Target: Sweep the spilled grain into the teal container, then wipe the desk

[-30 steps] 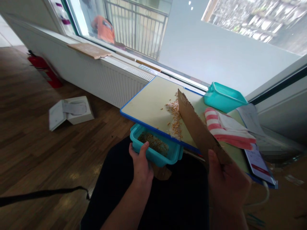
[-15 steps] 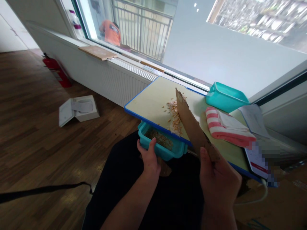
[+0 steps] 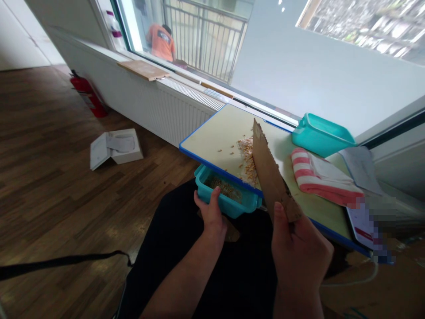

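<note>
My left hand grips the near wall of a teal plastic container, thumb over its rim. Grains cover part of the container's bottom, and it sits just below the table's near edge, over my lap. In my right hand is a strip of brown cardboard, held at its near end. The strip's left side stands against a heap of yellow and pinkish grains on the pale, blue-edged table. A few kernels lie loose left of the heap.
A second teal container and a folded red-and-white striped towel occupy the table's right side, with a tablet-like device near its corner. A white box and a fire extinguisher are on the floor. Outside the window, a person in orange bends over.
The view has shifted slightly, so most things appear further right. The cardboard strip remains against the heap, and several kernels now lie further out to its left. Both hands keep their holds.
</note>
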Demonstrator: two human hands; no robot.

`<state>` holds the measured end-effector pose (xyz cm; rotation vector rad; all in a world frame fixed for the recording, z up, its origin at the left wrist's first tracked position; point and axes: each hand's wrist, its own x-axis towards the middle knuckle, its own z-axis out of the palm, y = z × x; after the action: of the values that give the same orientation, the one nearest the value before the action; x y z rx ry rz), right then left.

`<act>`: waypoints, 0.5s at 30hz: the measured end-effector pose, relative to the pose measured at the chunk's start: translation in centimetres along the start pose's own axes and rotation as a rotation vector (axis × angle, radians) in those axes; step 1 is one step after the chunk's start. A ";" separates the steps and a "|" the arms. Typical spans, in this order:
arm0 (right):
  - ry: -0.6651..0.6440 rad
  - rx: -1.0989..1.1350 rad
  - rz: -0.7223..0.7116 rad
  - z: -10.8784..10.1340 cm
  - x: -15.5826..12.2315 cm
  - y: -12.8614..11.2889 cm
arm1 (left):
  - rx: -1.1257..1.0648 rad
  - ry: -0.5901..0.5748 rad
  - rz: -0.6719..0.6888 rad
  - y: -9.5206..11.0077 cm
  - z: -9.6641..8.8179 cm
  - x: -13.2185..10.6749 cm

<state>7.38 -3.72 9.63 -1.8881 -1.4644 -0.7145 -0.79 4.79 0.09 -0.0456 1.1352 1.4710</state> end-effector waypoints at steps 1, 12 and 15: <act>-0.008 0.002 0.006 0.0 0.0 -0.1 | 0.002 -0.001 0.004 0.0 0.0 0.0; -0.044 0.036 -0.003 0.0 -0.3 -1.8 | 0.002 -0.003 -0.022 0.2 -0.2 0.4; -0.043 0.046 0.002 0.1 -0.4 -2.3 | -0.015 -0.004 0.000 0.4 -0.2 0.3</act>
<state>5.10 -3.51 9.64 -1.8807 -1.4926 -0.6381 -1.26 5.00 0.00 -0.0525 1.1213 1.4792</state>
